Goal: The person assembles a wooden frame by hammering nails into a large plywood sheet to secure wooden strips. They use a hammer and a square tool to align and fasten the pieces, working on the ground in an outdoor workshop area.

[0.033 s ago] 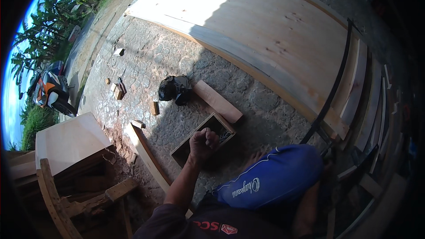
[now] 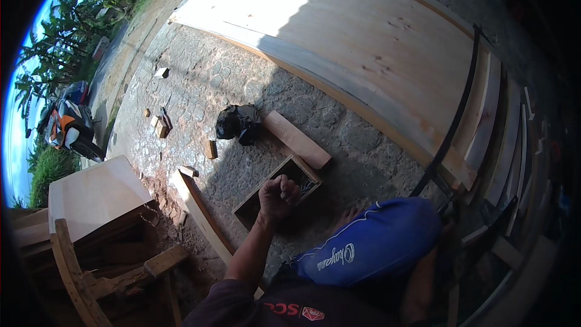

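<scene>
The left hand is right over the box, fingers curled into a loose fist; I can't tell whether anything is pinched inside it. The box is a long, open, thin-walled wooden tray on the ground, set askew near the person's blue-clad knee, with slim metal bits gleaming at its shadowed end. The right forearm runs down behind that smooth blue cloth; its hand is hidden from me, so I can't say what it does.

Just beside the box lies a plank, flat, square-ended and pinkish, and near its upper end slumps a black bag, crumpled and shiny. The ground is rough, pebbled and stony, half sunlit, scattered with chunky blocks and pliers. A straight batten slants in toward the person's left arm.

Beyond spreads a huge plywood panel, pale and knot-flecked, edged with timber, its far left corner glaring white. Long strips of sawn wood stack up on the right; on the left sits a flat, smooth board.
</scene>
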